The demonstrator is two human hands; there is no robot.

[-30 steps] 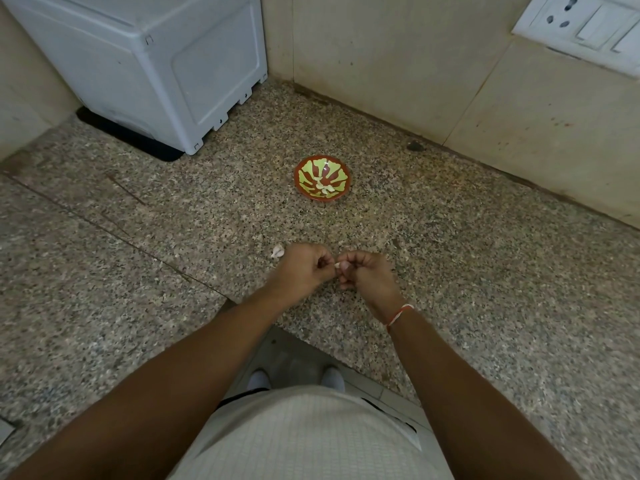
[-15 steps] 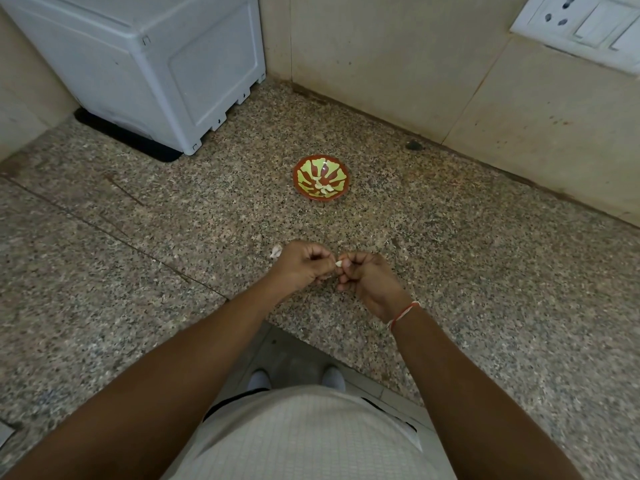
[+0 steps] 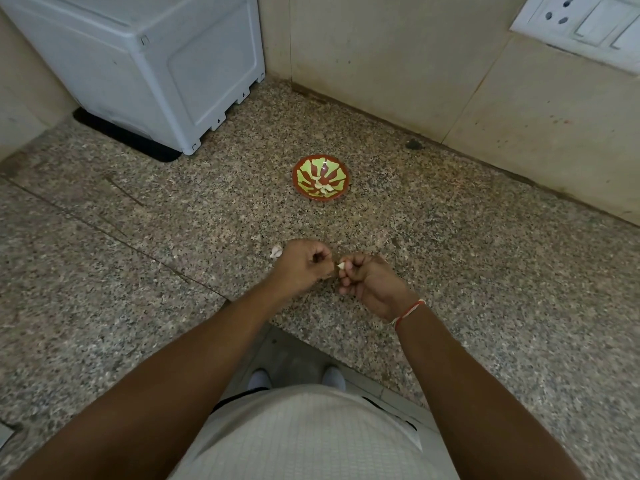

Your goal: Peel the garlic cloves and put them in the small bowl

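Garlic clove (image 3: 341, 265), small and pale, sits pinched in the curled fingers of the right hand (image 3: 369, 284), poking out toward the left hand (image 3: 304, 266). The left hand's grip is closed too, fingers curled in tight and fingertips right up against the clove (whether they actually have hold of skin or flesh is too small to make out). Both hands hover close together just above the speckled granite table (image 3: 485, 271). A red-and-white thread band (image 3: 408, 310) circles the right wrist.

Just beyond the left hand's knuckles, on its outer side, a bit of whitish garlic (image 3: 275, 251) lies on the stone, close to the hand but not touching it. Farther out past both hands, well apart from them, stands the small bowl (image 3: 320, 177), red-rimmed with a green and red pattern, holding a few pale cloves (image 3: 323, 187) near its middle.

Off beyond the left hand, a white appliance (image 3: 149, 60) stands in the corner on a dark mat. Up beyond the right hand, a switch and socket plate (image 3: 581, 27) is set in the tiled wall.
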